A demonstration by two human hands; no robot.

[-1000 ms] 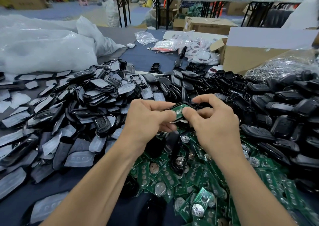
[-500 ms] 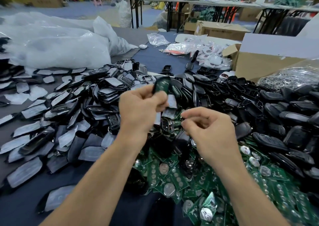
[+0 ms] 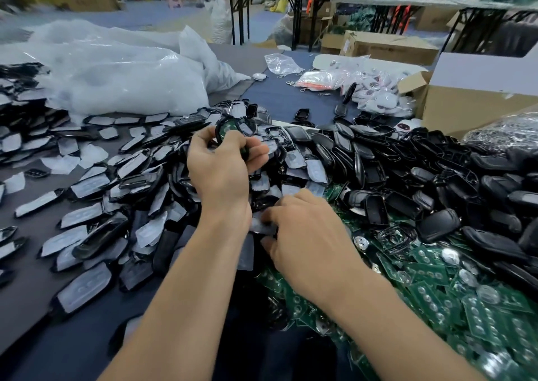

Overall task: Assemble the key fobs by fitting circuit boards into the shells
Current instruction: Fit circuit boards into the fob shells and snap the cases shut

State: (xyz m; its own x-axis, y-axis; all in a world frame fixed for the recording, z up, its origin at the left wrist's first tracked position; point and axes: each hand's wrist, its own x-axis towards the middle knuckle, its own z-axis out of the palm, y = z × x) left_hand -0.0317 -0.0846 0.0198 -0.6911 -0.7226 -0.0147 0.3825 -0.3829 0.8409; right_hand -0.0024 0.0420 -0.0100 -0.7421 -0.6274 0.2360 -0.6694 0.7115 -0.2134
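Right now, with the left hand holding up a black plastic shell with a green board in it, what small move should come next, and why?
Probably the right hand should lift the grey-filmed black cover under its fingertips and bring it to the left hand, whose black plastic shell shows its green circuit board uncovered.

The left hand (image 3: 224,165) is up and farther away, fingers curled round a key fob (image 3: 229,126). The right hand (image 3: 308,241) is lower and nearer, pinching a shell (image 3: 260,227). Both bare arms reach forward.
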